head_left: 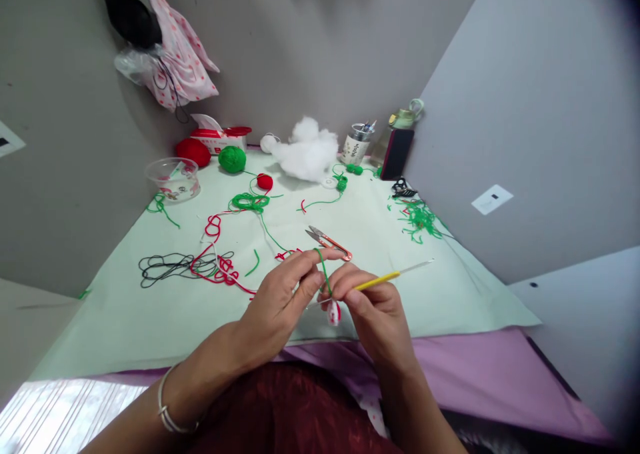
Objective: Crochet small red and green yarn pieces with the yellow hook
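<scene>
My right hand (376,307) is closed around a yellow-handled crochet hook (377,281), its bare metal end pointing right. A small red and white crocheted piece (334,313) hangs between my hands, at the right fingertips. Green yarn (324,271) passes over the stretched index finger of my left hand (285,287) and runs down to the piece. The left thumb and other fingers are pressed together beside the work; part of their grip is hidden. Just beyond the fingertips lie orange-handled thread snips (330,242), blades pointing left.
Loops of green yarn (250,202), tangled red yarn (225,267) and black cord (175,267) lie left. At the back are a clear tub (173,181), white stuffing (305,153), a pen can (356,144) and a phone (397,154). Green scraps (420,219) lie right.
</scene>
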A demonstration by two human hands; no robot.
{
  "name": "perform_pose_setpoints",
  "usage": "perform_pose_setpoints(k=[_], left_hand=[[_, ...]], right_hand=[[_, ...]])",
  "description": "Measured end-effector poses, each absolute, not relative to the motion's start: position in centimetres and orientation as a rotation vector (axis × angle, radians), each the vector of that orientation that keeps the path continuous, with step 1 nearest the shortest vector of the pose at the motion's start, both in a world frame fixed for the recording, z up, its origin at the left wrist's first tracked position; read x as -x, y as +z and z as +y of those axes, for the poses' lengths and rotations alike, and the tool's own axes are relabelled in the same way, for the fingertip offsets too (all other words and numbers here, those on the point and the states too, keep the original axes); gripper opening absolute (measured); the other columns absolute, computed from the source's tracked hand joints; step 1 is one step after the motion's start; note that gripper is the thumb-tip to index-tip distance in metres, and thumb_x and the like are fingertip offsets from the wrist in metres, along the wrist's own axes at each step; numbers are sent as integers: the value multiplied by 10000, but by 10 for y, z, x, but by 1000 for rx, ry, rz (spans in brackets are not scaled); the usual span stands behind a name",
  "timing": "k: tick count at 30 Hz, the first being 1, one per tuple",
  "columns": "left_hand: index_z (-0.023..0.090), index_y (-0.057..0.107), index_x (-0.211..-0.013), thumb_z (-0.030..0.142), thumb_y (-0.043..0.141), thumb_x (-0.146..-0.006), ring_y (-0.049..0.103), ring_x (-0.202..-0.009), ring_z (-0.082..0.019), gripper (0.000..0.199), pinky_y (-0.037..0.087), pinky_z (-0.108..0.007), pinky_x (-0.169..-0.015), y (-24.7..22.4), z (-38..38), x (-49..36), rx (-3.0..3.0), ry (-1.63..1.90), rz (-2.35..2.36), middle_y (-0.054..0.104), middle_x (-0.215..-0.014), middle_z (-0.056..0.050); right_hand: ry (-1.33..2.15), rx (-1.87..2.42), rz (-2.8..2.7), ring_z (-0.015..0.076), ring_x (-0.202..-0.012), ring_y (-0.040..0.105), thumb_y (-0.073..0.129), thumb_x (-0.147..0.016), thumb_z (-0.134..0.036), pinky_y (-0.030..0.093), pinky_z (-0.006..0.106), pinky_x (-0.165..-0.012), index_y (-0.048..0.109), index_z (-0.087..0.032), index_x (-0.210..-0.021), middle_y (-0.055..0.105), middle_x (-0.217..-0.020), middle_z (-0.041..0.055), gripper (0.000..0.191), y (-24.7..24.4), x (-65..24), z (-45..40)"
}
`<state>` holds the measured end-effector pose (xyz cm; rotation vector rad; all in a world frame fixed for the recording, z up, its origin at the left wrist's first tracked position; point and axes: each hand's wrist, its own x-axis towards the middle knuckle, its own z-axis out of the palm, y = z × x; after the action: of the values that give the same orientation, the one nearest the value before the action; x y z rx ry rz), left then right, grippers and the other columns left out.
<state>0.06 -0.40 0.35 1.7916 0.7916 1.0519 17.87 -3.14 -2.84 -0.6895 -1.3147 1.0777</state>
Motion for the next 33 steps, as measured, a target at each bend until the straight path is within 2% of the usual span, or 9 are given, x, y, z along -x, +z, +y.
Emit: perform_pose_setpoints(k=[5, 9, 11, 14, 18, 24, 26, 29, 33], left_hand=[[275, 747, -1268, 188, 561, -1050, 602, -918, -220, 300, 462, -339, -901, 11, 1, 9, -2102, 1138, 757, 753, -946, -26], [282, 764, -1212, 179, 646, -1021, 632, -970, -212, 247, 467, -323, -915, 16, -1, 13, -2153, 1235, 779, 748, -903, -10], [276, 773, -1189, 179, 648, -1022, 667, -925, -195, 230, 501, -305, -873, 17, -4, 13, -2084, 1250, 779, 769, -941, -14], [266, 800, -1108, 178, 671, -1008, 707, -852, -174, 186, 546, -286, -809, 14, -8, 11, -1939, 1271, 813, 809, -1018, -26], [275, 826, -1059, 170, 740, -962, 745, -860, -164, 167, 580, -272, -808, 8, -13, 10, -1791, 1331, 900, 835, -1107, -22], [296, 843, -1052, 146, 805, -905, 767, -923, -162, 213, 595, -253, -872, 1, -16, 8, -1624, 1445, 960, 841, -1017, 14], [283, 848, -1022, 150, 812, -896, 774, -900, -158, 187, 606, -249, -865, 0, -17, 7, -1542, 1391, 949, 840, -1049, 7], [281, 845, -1081, 179, 819, -893, 780, -863, -150, 216, 617, -244, -852, -1, -18, 4, -1397, 1261, 882, 838, -1058, -2], [290, 835, -1120, 215, 837, -887, 755, -818, -132, 245, 610, -221, -810, 0, -16, 1, -1149, 1164, 755, 804, -869, 20]], right_hand=[[1007, 734, -1388, 204, -913, 691, 673, -1020, -311, 583, 375, -843, 813, -243, -960, 729, -945, 53, 166, -29, -181, -33], [906, 777, -1411, 202, -1028, 679, 671, -1023, -268, 573, 377, -911, 824, -270, -988, 718, -1054, 57, 157, -26, -179, -34], [842, 800, -1433, 203, -1007, 684, 678, -1016, -247, 590, 368, -860, 827, -267, -988, 718, -1051, 63, 153, -22, -176, -35], [701, 826, -1439, 177, -870, 683, 681, -1001, -182, 594, 321, -724, 828, -270, -1012, 707, -961, 47, 172, -17, -170, -37], [553, 838, -1437, 153, -785, 677, 643, -999, -95, 594, 310, -675, 814, -279, -1080, 692, -939, 32, 264, -16, -162, -41], [381, 891, -1425, 155, -840, 682, 632, -990, -35, 583, 320, -706, 785, -288, -1151, 679, -974, 27, 336, -23, -156, -44], [347, 902, -1413, 154, -842, 680, 631, -990, -32, 583, 323, -712, 783, -285, -1144, 683, -970, 24, 333, -23, -154, -44], [277, 926, -1397, 166, -859, 694, 628, -991, -34, 600, 335, -723, 778, -292, -1148, 690, -978, 28, 337, -23, -150, -43], [112, 949, -1427, 161, -844, 708, 634, -980, -19, 621, 306, -670, 771, -301, -1170, 690, -993, 35, 367, -25, -145, -44]])
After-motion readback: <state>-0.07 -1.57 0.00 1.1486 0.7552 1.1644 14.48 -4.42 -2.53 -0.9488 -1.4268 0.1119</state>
